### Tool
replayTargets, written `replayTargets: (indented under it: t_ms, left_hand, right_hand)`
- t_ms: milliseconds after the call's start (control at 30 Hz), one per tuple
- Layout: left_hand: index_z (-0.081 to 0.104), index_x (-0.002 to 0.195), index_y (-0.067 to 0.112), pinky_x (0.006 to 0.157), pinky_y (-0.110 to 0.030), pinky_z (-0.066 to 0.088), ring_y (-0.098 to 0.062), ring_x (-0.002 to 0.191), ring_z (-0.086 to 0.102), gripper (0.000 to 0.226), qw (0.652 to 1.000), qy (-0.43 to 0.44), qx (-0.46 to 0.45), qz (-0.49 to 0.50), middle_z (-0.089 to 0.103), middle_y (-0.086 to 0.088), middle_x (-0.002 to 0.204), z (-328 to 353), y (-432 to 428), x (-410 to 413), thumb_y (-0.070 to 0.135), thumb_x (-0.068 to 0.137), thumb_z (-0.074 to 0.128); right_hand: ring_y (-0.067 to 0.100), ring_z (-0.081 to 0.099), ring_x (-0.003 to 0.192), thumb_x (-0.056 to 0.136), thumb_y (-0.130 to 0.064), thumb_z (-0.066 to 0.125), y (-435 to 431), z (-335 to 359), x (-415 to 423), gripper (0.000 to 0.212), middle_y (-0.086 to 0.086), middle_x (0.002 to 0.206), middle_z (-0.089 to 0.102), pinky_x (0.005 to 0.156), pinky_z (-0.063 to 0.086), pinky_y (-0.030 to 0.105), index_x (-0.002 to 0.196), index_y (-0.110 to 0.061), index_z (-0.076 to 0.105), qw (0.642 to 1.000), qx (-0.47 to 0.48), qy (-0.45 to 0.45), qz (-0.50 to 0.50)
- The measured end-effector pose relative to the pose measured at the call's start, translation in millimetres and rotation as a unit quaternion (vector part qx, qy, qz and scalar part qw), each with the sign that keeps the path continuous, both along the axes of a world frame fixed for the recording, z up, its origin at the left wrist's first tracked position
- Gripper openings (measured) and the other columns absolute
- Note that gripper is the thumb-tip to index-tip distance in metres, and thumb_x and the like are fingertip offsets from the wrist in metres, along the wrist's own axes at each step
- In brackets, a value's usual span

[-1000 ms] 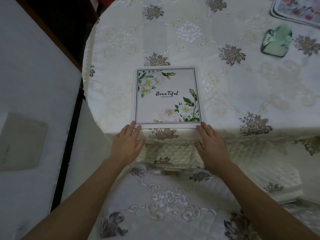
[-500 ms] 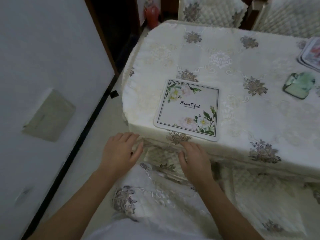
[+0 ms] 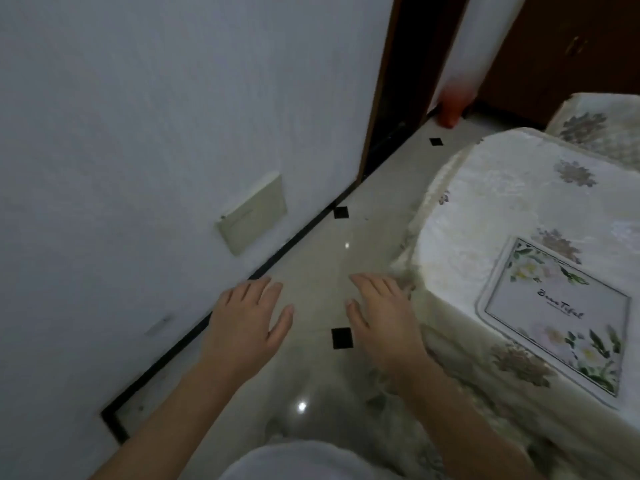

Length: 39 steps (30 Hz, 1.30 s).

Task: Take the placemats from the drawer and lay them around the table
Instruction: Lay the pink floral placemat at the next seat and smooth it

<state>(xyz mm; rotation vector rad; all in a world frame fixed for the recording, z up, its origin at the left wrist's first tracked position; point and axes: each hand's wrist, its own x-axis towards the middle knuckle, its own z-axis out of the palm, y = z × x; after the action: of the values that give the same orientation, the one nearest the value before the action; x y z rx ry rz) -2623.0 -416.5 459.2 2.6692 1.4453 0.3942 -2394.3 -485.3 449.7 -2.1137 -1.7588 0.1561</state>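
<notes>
We stood in a strip of pale glossy tile floor [image 3: 322,258] between the white wall [image 3: 156,116] and the table under its cream floral embroidered tablecloth [image 3: 485,202]; this strip lay open ahead to the dark wooden door frame [image 3: 379,81]. The square white placemat with green floral corners [image 3: 557,313] lay flat near the table's near edge, well apart from both hands. Our left hand [image 3: 246,320] hovered palm down over the floor, fingers loosely together, holding nothing. Our right hand [image 3: 381,320] hovered likewise, just beside the tablecloth's hanging edge; we could not tell whether it touched.
</notes>
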Motion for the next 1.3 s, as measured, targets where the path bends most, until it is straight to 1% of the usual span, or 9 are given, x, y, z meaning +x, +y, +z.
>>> replayTargets:
  t_ms: [167,300,433,500,667,800,1100,1200,1300]
  left_hand:
    - [0.068,0.119,0.009,0.087,-0.039,0.048,-0.026,0.104,0.064,0.045,0.999,-0.024,0.045,-0.005,0.068,-0.008,0.12,-8.9,35.3,-71.8,0.041,0.098,0.044]
    - [0.067,0.122,0.01,0.091,-0.041,0.047,-0.028,0.106,0.063,0.048,0.999,0.028,0.026,-0.034,0.067,-0.011,0.122,-25.2,62.8,-76.9,0.045,0.098,0.043]
    - [0.064,0.124,0.013,0.094,-0.042,0.047,-0.027,0.108,0.062,0.052,0.993,0.083,-0.011,-0.089,0.065,-0.009,0.125,-36.1,95.3,-47.6,0.05,0.099,0.036]
    - [0.064,0.124,0.014,0.094,-0.043,0.047,-0.027,0.109,0.062,0.053,0.991,0.082,-0.026,-0.102,0.065,-0.009,0.125,-40.0,114.4,-27.3,0.05,0.099,0.035]
    - [0.07,0.118,0.012,0.09,-0.039,0.051,-0.024,0.104,0.066,0.049,0.993,0.024,-0.031,-0.112,0.069,-0.007,0.121,-49.1,176.6,19.6,0.045,0.098,0.04]
    - [0.069,0.118,0.012,0.089,-0.037,0.048,-0.023,0.104,0.065,0.045,0.996,-0.006,-0.022,-0.083,0.068,-0.006,0.121,-44.8,230.6,48.9,0.043,0.098,0.043]
    - [0.068,0.122,0.01,0.092,-0.041,0.046,-0.028,0.108,0.064,0.05,0.999,0.004,-0.002,-0.048,0.067,-0.012,0.125,-30.7,367.6,81.5,0.045,0.098,0.041]
    - [0.068,0.121,0.01,0.091,-0.041,0.047,-0.028,0.106,0.065,0.051,0.998,-0.001,0.006,-0.058,0.068,-0.012,0.123,-37.6,418.0,102.9,0.046,0.098,0.04]
    - [0.068,0.121,0.01,0.09,-0.041,0.049,-0.028,0.106,0.065,0.05,0.997,-0.005,-0.016,-0.075,0.067,-0.011,0.124,-44.8,471.7,135.3,0.045,0.098,0.04]
  right_hand:
    - [0.023,0.052,0.124,0.096,-0.034,0.052,38.4,-17.3,-72.3,0.043,0.003,0.133,0.061,0.106,0.039,0.037,0.133,-0.013,0.059,0.998,-0.004,0.007,0.055]
    - [0.025,0.058,0.119,0.092,-0.029,0.061,41.6,-35.4,-86.6,0.038,0.006,0.126,0.065,0.103,0.045,0.04,0.125,-0.011,0.065,0.999,0.016,0.005,0.05]
    - [0.02,0.048,0.129,0.098,-0.04,0.043,52.5,-45.9,-62.0,0.045,0.0,0.137,0.057,0.11,0.036,0.037,0.135,-0.018,0.056,0.999,-0.044,-0.011,0.006]
    - [0.02,0.044,0.131,0.098,-0.043,0.037,62.4,-50.6,-45.0,0.049,-0.001,0.139,0.055,0.11,0.037,0.039,0.138,-0.019,0.052,0.998,-0.063,-0.006,-0.03]
    - [0.021,0.044,0.132,0.098,-0.042,0.037,115.3,-60.6,-0.7,0.051,0.001,0.14,0.055,0.112,0.037,0.039,0.138,-0.016,0.053,0.994,-0.084,0.015,-0.067]
    - [0.018,0.04,0.135,0.099,-0.043,0.039,182.4,-55.9,34.3,0.049,-0.002,0.143,0.051,0.111,0.033,0.037,0.142,-0.02,0.048,0.993,-0.085,0.032,-0.073]
    - [0.019,0.043,0.134,0.099,-0.04,0.046,362.2,-26.9,100.1,0.048,0.0,0.142,0.053,0.113,0.035,0.037,0.14,-0.017,0.051,0.998,-0.053,0.01,-0.034]
    - [0.02,0.045,0.132,0.098,-0.038,0.05,405.2,-28.8,114.4,0.045,0.001,0.14,0.055,0.11,0.036,0.037,0.137,-0.015,0.054,0.999,-0.041,0.005,-0.03]
    - [0.019,0.042,0.135,0.099,-0.038,0.048,441.1,-33.9,131.9,0.046,0.001,0.143,0.052,0.113,0.033,0.037,0.139,-0.017,0.052,0.997,-0.06,0.0,-0.043]
